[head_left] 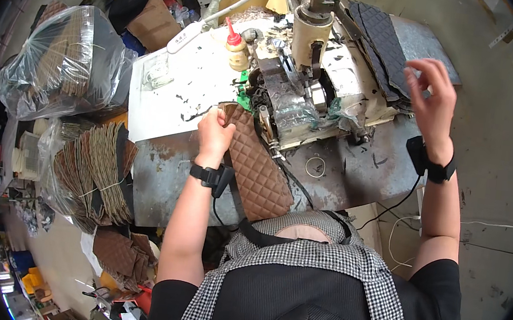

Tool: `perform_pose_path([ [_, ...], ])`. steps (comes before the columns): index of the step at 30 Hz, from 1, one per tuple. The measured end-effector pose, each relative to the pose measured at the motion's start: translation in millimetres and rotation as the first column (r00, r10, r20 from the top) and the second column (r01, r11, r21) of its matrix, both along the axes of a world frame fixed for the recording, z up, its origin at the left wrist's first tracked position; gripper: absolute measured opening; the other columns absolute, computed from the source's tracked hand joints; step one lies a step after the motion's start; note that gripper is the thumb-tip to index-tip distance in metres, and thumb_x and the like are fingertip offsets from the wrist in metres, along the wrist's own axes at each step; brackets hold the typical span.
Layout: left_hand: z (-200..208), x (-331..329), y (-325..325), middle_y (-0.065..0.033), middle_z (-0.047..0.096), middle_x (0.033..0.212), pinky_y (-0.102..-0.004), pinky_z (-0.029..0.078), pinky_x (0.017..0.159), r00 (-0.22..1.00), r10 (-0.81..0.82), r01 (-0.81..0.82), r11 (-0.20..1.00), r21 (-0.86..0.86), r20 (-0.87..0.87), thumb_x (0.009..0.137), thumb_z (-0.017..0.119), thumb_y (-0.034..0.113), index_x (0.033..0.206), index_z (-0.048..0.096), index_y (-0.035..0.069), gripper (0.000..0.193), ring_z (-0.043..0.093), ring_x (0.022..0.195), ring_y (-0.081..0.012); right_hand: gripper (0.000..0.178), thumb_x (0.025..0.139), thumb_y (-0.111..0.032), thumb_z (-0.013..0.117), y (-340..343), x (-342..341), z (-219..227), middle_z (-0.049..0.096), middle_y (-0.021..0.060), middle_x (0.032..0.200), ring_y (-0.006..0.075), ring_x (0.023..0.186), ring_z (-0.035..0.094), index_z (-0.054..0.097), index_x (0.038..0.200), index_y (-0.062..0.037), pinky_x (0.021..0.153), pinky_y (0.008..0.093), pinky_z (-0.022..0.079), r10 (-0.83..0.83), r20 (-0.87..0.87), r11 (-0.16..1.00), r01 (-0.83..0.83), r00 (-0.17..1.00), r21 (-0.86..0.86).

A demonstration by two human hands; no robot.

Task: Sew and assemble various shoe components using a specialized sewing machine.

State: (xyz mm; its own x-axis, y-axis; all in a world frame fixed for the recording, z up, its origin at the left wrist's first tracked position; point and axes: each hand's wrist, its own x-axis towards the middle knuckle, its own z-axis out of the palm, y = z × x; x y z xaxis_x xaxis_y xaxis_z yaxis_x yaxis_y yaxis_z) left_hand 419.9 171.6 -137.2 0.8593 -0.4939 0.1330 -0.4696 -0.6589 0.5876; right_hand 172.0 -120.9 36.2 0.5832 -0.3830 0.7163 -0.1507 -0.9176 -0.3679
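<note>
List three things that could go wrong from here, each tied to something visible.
1. The left hand holds the brown panel close to the machine, so it might get nipped.
2. The bottle stands beside the machine and could be knocked over.
3. The right wrist strap trails a cable, which might snag.

On my screen the panel point(257, 173) is brown with quilted diamonds; the stack point(377, 44) is dark grey, also diamond-patterned. I see a black-and-white checked apron point(299, 253), a black shirt point(280, 289), and a yellowish bottle point(237, 58) with a red cap point(233, 36).
</note>
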Motion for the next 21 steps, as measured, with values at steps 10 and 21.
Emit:
perform_pose_path([
  [10, 123.4, -55.8, -17.4, -0.0095, 0.064, 0.106, -0.0242, 0.05, 0.083, 0.63, -0.632, -0.087, 0.52, -0.85, -0.451, 0.091, 0.054, 0.0, 0.115, 0.05, -0.002, 0.024, 0.061, 0.094, -0.0115, 0.045, 0.069, -0.006, 0.075, 95.0, 30.2, -78.2, 0.06, 0.0166, 0.117, 0.0255, 0.081, 0.062, 0.064, 0.112, -0.0048, 0.071, 0.0312, 0.054, 0.581, -0.021, 0.803, -0.577, 0.814, -0.147],
  [21, 74.2, -81.1, -40.3, -0.0081, 0.063, 0.089, -0.0238, 0.055, 0.061, 0.699, -0.506, 0.058, 0.745, -0.665, -0.505, 0.091, 0.061, 0.003, 0.112, 0.057, -0.005, 0.022, 0.064, 0.071, -0.0121, 0.037, 0.087, -0.03, 0.062, 70.3, 8.5, -113.2, 0.06, 0.0168, 0.118, 0.0228, 0.111, 0.058, 0.063, 0.106, 0.0023, 0.098, 0.0347, 0.045, 0.505, 0.516, 0.046, -0.619, 0.692, 0.784],
])
